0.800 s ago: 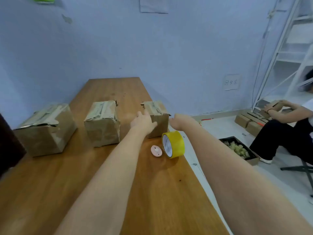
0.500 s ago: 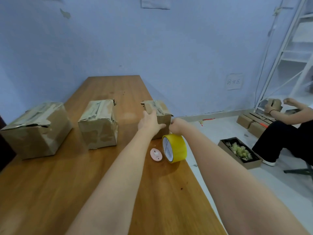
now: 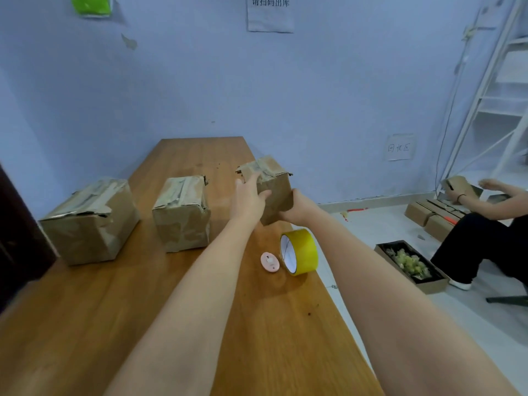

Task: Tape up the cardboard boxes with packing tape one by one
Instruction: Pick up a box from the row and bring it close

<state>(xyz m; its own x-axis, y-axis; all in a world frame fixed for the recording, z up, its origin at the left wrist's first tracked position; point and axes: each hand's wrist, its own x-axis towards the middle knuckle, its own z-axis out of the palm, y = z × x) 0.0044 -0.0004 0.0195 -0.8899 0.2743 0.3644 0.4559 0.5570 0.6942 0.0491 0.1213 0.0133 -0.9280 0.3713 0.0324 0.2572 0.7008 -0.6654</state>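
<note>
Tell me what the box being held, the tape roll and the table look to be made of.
Held box: brown cardboard, matte, with creased, torn flap edges. Tape roll: glossy yellow plastic film, apparently wound on a white core. Table: wood or wood-look laminate, smooth with a slight sheen and visible grain; which one is unclear.

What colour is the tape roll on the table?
Yellow, with a white inner core; the tape roll shows in the head view.

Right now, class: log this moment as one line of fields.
step: lifting box | left hand: grips small cardboard box | right hand: grips same box | yellow tape roll: on table, untouched
</note>
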